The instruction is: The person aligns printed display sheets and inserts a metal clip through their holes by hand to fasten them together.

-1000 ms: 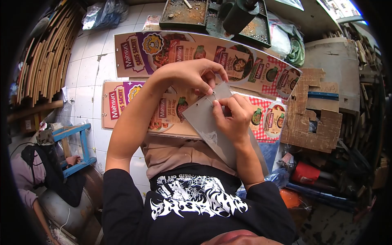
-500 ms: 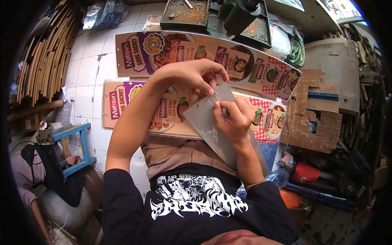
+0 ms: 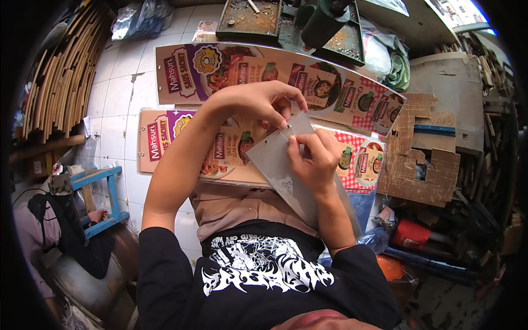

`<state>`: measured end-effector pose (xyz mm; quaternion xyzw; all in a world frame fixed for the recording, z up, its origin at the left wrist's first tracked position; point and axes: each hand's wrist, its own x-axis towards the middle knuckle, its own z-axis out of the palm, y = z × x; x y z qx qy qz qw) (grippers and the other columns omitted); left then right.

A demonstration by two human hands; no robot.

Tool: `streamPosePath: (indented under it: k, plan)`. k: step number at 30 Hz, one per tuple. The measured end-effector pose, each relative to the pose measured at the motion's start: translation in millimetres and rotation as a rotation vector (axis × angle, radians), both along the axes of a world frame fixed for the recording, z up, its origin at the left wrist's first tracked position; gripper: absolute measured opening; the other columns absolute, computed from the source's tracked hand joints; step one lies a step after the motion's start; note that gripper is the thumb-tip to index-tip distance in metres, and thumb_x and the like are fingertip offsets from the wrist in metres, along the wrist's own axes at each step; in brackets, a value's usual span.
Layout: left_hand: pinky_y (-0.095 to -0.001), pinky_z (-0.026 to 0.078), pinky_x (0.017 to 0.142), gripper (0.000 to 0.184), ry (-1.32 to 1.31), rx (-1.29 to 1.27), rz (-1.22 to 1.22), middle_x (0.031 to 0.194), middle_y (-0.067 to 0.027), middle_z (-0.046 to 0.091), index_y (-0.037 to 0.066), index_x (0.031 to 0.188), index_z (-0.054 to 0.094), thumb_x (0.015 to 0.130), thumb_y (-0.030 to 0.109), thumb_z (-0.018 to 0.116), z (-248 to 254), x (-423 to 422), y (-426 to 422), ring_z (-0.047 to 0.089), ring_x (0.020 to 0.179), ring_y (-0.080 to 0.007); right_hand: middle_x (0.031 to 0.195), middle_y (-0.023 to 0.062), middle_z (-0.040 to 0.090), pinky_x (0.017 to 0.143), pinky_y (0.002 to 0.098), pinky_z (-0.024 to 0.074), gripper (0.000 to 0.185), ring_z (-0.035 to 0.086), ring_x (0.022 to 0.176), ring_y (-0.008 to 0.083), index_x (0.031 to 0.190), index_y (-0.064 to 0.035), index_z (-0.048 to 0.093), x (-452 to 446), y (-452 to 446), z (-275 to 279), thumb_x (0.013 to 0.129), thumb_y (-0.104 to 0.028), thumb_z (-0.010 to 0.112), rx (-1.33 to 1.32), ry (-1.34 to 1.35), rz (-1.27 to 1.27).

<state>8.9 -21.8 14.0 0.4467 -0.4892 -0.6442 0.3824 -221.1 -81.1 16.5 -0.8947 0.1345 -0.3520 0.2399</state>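
Observation:
A plain grey board [image 3: 280,184] with small holes near its top edge lies slanted over my lap. My left hand [image 3: 256,102] arches over from the left, its thumb and curled fingers closed at the board's upper edge beside one hole. Just below, my right hand [image 3: 319,157] pinches a thin metal wire [image 3: 284,135] between thumb and forefinger, close to that hole. How the wire runs through the hole is too small to tell. Beneath both hands lies a printed sauce sign [image 3: 159,137]; a second printed sign [image 3: 220,69] lies beyond it.
A dark machine with debris-filled trays [image 3: 247,22] stands at the far side. Cut cardboard [image 3: 421,148] lies on the right and stacked strips [image 3: 66,71] on the left. Another person's hand [image 3: 99,215] is near a blue frame [image 3: 113,192].
My right fingers have shifted very slightly around the wire. My left hand and the grey board hold almost the same place. The other person's forearm at lower left has moved.

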Motion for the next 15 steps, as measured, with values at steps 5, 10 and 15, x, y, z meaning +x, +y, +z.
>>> streamPosePath:
  k: [5,10,15]
  plan:
    - [-0.0239,0.051,0.065,0.058,-0.013,-0.001,0.004,0.084,-0.0017,0.066,0.002,0.134,0.058,0.079,0.004,0.077,2.0,-0.4,0.2,0.062,0.075,-0.0085,0.064,0.0031,0.050,0.057,0.0376,0.0371,0.015,0.049,0.055,0.0227,0.075,-0.0091,0.066,0.6,0.5,-0.2,0.074,-0.005,0.080,-0.007,0.007,-0.028]
    - [-0.0226,0.051,0.062,0.058,-0.009,0.002,0.010,0.084,-0.0016,0.065,0.002,0.134,0.058,0.079,0.005,0.078,3.1,-0.7,0.9,0.062,0.072,-0.0081,0.066,0.0028,0.054,0.058,0.0372,0.0378,0.014,0.051,0.056,0.0224,0.078,-0.0092,0.067,1.9,0.0,0.6,0.076,-0.006,0.081,-0.020,-0.005,0.008]
    - [-0.0228,0.051,0.063,0.059,0.008,0.006,0.004,0.084,-0.0016,0.065,0.002,0.134,0.058,0.079,0.005,0.078,1.5,0.1,0.3,0.062,0.073,-0.0078,0.066,0.0026,0.054,0.059,0.0370,0.0378,0.013,0.052,0.057,0.0222,0.078,-0.0094,0.067,2.7,-1.6,1.6,0.077,-0.007,0.080,-0.028,-0.001,0.035]
